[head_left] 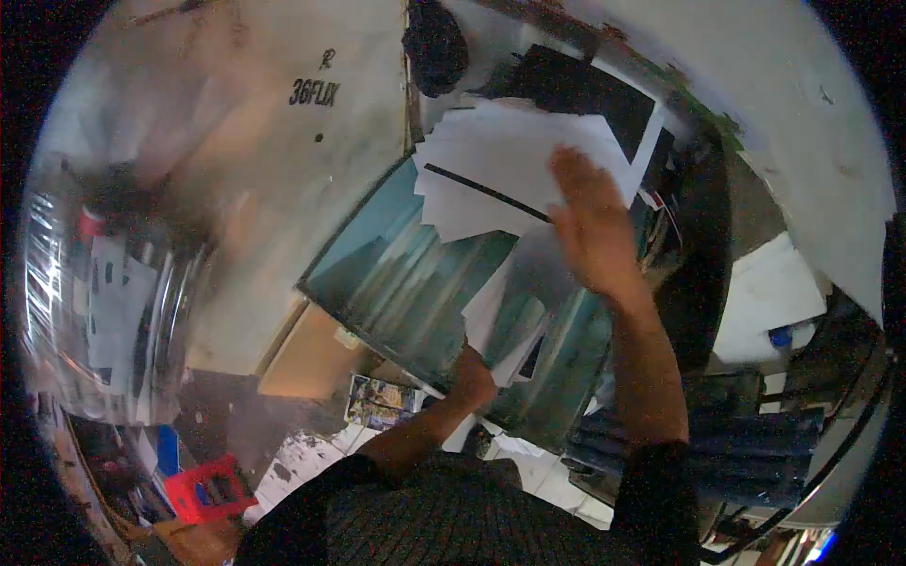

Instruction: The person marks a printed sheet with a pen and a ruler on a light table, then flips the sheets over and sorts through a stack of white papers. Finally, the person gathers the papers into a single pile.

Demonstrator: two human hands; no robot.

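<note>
A spread of white paper sheets (491, 137) lies fanned out on a bluish glass tabletop (377, 269), with a thin black strip (486, 191) slanting across it. My right hand (595, 222) is over the right side of the spread, fingers stretched out and slightly blurred. Closer to my body, my left hand (471, 379) is closed on the edge of some loose sheets (486, 307), which curve up from the glass. Part of the left hand's fingers is hidden by the paper.
A dark panel with a white border (585, 90) lies behind the papers. To the left is a pale board marked "36FLIX" (316, 92), near a shiny plastic-wrapped bundle (118, 311). A red crate (209, 489) sits low on the left; dark blue ridged seating (755, 448) is at the right.
</note>
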